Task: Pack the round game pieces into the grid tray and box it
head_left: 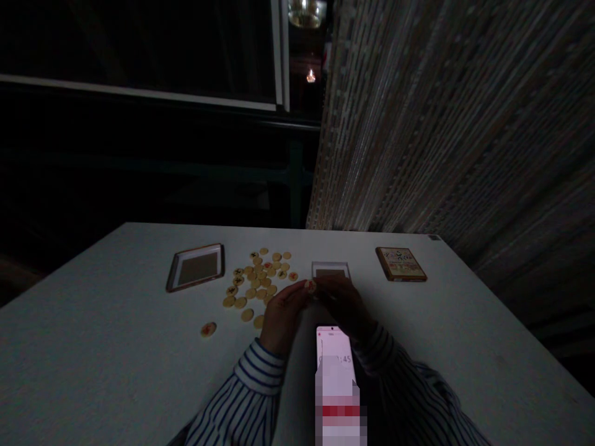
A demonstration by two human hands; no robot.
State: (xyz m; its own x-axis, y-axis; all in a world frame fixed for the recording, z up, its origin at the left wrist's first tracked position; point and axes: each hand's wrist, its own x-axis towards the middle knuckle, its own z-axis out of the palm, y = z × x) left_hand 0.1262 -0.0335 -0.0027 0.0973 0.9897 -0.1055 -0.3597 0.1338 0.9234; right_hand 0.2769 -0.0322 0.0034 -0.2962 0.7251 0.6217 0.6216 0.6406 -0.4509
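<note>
My left hand [282,316] and my right hand [346,306] meet over the middle of the table, fingers closed around a round xiangqi piece [310,286] with a red mark. The right hand is in deep shadow, so its grip is hard to make out in detail. Left of my hands lies a loose spread of pale xiangqi pieces [251,293], some face up with black or red characters, others blank side up. One red-marked piece [208,329] sits apart, nearer to me. Just beyond my fingers stands a small open tray [330,266], partly hidden by the right hand.
An open box lid [171,279] lies at the left of the white table [139,365]. A closed decorated box [402,264] is at the right. Under my wrists a lit phone [332,347] shows a timer. A string curtain [395,124] hangs behind the table.
</note>
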